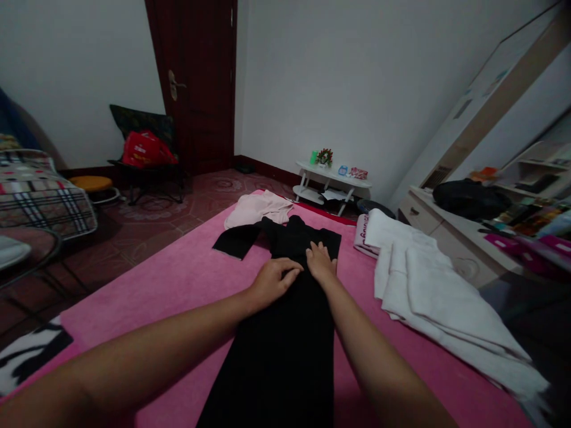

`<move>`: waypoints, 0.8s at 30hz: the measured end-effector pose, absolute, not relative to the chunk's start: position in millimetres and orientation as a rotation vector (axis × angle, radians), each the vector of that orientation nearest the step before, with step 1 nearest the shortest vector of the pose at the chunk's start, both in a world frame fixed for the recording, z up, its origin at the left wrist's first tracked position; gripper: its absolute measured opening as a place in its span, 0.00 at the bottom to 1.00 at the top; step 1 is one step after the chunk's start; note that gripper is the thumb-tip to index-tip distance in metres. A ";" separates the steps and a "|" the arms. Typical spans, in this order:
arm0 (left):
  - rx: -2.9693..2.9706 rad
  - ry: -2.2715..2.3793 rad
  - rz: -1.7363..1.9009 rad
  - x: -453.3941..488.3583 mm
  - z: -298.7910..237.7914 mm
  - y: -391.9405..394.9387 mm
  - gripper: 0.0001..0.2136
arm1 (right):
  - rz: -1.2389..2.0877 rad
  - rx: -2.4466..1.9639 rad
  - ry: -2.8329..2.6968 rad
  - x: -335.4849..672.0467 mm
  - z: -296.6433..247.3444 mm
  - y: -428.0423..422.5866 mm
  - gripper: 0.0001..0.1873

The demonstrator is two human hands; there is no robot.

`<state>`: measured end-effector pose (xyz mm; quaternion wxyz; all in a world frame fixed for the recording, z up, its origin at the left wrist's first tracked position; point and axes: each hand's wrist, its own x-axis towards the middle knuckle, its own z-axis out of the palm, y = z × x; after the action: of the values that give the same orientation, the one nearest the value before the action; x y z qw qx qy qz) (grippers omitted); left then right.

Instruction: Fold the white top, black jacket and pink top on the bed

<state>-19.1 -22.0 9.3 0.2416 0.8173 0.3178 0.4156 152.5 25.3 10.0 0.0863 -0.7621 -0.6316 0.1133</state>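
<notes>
A long black garment (281, 345) lies stretched out on the pink bed cover (178, 279), one sleeve sticking out to the left. My left hand (273, 280) rests on the garment's upper part, fingers together and flat, pointing right. My right hand (320, 261) lies flat beside it, fingers spread and pointing away from me, pressing the fabric. Neither hand grips anything.
A pale pink garment (259, 209) lies beyond the black one. White folded clothes (428, 285) are piled on the right. A small white table (332, 181), a dark door (196, 83), a chair with a red bag (145, 150) and a cluttered dresser (468, 229) stand around.
</notes>
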 end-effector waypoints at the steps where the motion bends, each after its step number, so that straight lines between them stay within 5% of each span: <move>1: 2.196 0.933 1.224 -29.7 11.5 -20.5 0.11 | 0.278 -2.229 -1.888 146.9 7.7 18.7 0.30; 6: 2.167 1.478 1.530 -100.8 22.9 11.6 0.17 | 0.146 -2.108 -1.902 136.6 -2.1 0.4 0.29; 11: 2.099 1.937 0.868 -154.7 15.6 50.8 0.37 | 0.130 -2.111 -1.865 137.8 -2.3 1.5 0.29; 16: 2.294 1.970 0.427 -157.7 19.2 65.9 0.12 | 0.156 -2.068 -1.843 138.4 -3.3 1.6 0.30; 20: 2.376 2.049 0.490 -150.0 63.0 90.8 0.12 | 0.288 -1.916 -1.716 145.3 -7.6 5.3 0.27; 24: 2.703 1.881 1.044 -128.2 132.7 106.9 0.12 | 0.492 -1.582 -1.387 158.5 -17.5 12.8 0.26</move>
<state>-128.2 106.9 132.7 -0.1561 0.7729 0.5378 0.2986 158.5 12.8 -17.5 0.4711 -0.6457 -0.5664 0.2008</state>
